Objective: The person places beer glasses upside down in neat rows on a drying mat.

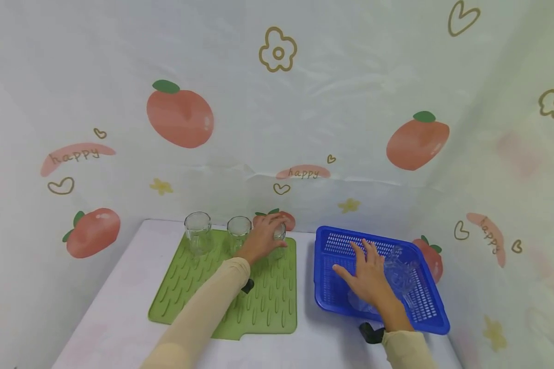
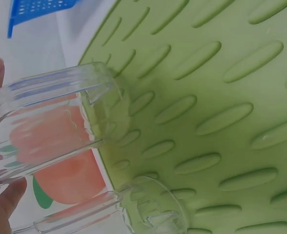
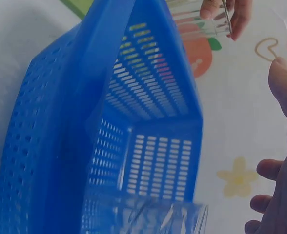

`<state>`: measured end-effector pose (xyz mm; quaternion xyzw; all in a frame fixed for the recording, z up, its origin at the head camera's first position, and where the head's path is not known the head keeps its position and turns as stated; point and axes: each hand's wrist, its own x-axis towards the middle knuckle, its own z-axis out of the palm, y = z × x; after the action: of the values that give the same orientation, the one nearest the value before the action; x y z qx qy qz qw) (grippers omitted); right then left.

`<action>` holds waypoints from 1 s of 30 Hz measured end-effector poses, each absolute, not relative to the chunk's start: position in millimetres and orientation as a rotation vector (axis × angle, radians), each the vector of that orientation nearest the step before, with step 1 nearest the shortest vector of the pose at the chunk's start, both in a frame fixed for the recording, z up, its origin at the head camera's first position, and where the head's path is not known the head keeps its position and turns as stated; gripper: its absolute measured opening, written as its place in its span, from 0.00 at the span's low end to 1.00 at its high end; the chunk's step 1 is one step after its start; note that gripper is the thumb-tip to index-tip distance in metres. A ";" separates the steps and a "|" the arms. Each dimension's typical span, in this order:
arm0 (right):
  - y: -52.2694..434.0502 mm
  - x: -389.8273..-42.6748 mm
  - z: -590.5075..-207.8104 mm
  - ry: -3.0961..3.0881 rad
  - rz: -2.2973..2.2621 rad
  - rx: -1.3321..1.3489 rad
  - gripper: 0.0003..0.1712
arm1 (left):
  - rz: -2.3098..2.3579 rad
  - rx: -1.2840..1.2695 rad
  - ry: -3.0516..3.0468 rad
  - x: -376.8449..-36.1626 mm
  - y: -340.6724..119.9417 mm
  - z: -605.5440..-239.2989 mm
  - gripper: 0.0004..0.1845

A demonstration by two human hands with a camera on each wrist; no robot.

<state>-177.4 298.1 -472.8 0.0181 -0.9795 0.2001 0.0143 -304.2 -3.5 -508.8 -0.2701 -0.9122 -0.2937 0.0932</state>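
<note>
My left hand (image 1: 261, 239) grips the rim of a clear glass cup (image 2: 46, 124) from above, at the back right corner of the green ridged mat (image 1: 268, 312). Two more clear glass cups, one at the left (image 1: 198, 236) and one in the middle (image 1: 238, 229), stand along the mat's back edge. The fingers of my right hand (image 1: 370, 279) are spread and hold nothing, above the blue slotted basket (image 1: 320, 294). Inside that basket lie clear glasses (image 1: 400, 274), partly hidden behind the right hand and wrist.
A white table (image 1: 115, 312) carries the mat on the left and the basket on the right, with a narrow gap between them. Behind and beside it hangs a white cloth (image 1: 240, 113) printed with fruit, flowers and hearts.
</note>
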 end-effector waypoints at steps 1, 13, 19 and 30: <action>300.2 -176.4 -472.8 -3.047 0.620 0.053 0.54 | -0.876 -0.803 -2.703 -304.6 -3.5 -509.7 0.40; 317.6 -169.2 -472.7 -3.062 0.626 -0.018 0.56 | -0.862 -0.770 -2.734 -311.8 -3.3 -518.6 0.40; 319.6 -163.5 -470.2 -3.080 0.621 -0.045 0.55 | -0.926 -0.778 -2.755 -311.6 -1.1 -517.2 0.38; 333.2 -157.1 -479.7 -3.074 0.626 -0.082 0.56 | -0.879 -0.785 -2.829 -310.1 1.6 -511.7 0.39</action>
<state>-157.1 333.2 -479.7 -0.0263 -0.9795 0.1996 0.0019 -310.1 1.6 -511.7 -0.2561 -0.9224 -0.2865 0.0385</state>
